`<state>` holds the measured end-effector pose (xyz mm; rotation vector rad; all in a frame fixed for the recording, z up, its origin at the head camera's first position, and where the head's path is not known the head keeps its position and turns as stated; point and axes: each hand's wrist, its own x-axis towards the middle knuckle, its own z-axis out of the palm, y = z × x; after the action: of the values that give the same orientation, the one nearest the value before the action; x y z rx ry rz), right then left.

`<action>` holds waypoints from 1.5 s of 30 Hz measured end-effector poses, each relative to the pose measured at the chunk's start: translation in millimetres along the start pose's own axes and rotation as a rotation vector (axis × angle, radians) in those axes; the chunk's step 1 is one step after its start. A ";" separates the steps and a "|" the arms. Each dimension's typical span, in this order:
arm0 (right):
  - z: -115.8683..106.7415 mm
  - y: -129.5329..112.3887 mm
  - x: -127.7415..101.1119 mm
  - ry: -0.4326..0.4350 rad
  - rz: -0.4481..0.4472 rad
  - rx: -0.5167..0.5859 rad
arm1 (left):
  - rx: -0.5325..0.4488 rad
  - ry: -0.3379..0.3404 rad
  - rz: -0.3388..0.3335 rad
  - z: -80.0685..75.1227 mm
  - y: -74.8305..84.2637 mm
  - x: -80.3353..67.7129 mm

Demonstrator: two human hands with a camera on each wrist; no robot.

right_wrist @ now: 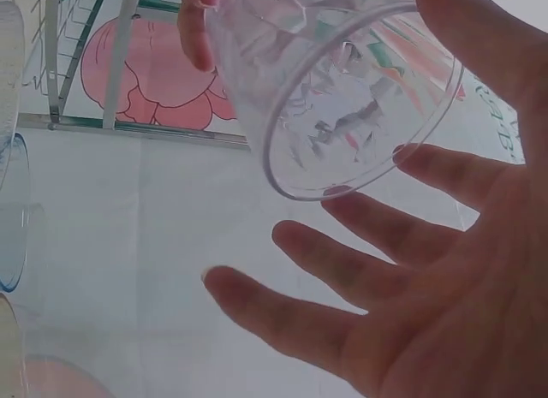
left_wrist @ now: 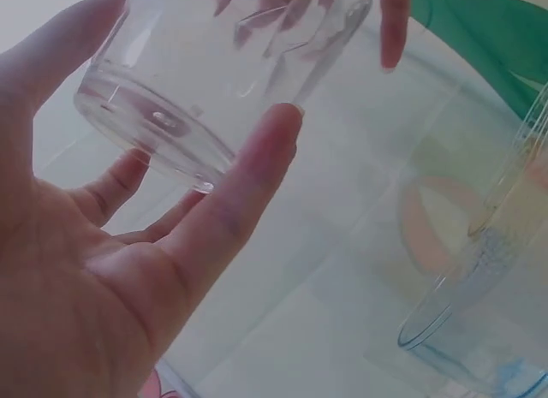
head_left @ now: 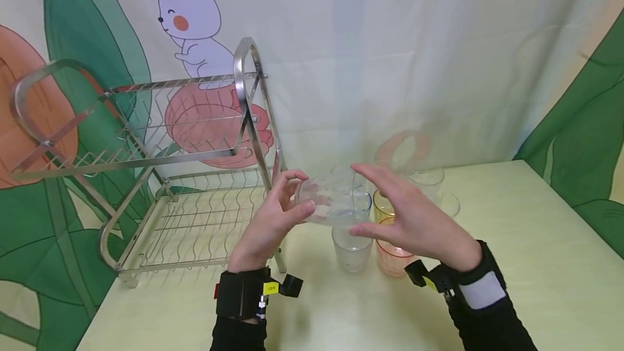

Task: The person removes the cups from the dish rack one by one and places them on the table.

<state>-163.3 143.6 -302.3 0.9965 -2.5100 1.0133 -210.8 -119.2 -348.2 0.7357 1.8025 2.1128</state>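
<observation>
My left hand (head_left: pixel 302 193) grips a clear plastic cup (head_left: pixel 327 200) by its base and holds it on its side above the table. In the left wrist view my fingers (left_wrist: pixel 231 210) press against the cup's thick bottom (left_wrist: pixel 163 124). At the cup's mouth, my right hand (head_left: pixel 370 199) is spread open. In the right wrist view the rim of the cup (right_wrist: pixel 342 90) hangs just over my straight fingers (right_wrist: pixel 342 270), which do not curl round it.
Under the hands stand a clear cup (head_left: pixel 351 251), a pink cup (head_left: pixel 391 258) and a yellow cup (head_left: pixel 382 208), with more clear cups (head_left: pixel 429 177) behind. A two-tier steel dish rack (head_left: pixel 185 215) takes up the table's left side. A printed curtain hangs behind.
</observation>
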 end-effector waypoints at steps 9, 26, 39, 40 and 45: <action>-5.1 -2.5 -1.4 0.012 0.042 0.150 | -0.073 0.004 0.010 16.3 -1.5 7.2; -12.1 -2.5 -8.6 0.057 -0.024 0.025 | -0.107 -0.007 -0.039 33.0 -9.2 10.2; -13.4 -1.1 -10.5 0.049 -0.051 -0.004 | -0.029 -0.016 -0.095 29.9 -8.5 6.1; -13.7 -1.2 -10.3 0.045 -0.055 -0.002 | -0.030 -0.015 -0.094 29.4 -8.5 5.5; -16.1 -1.1 -12.4 0.030 -0.046 -0.005 | -0.028 -0.003 -0.075 26.1 -9.0 2.3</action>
<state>-153.8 160.4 -295.8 1.0247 -2.4525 1.0011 -199.8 -94.3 -353.9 0.6534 1.7668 2.0833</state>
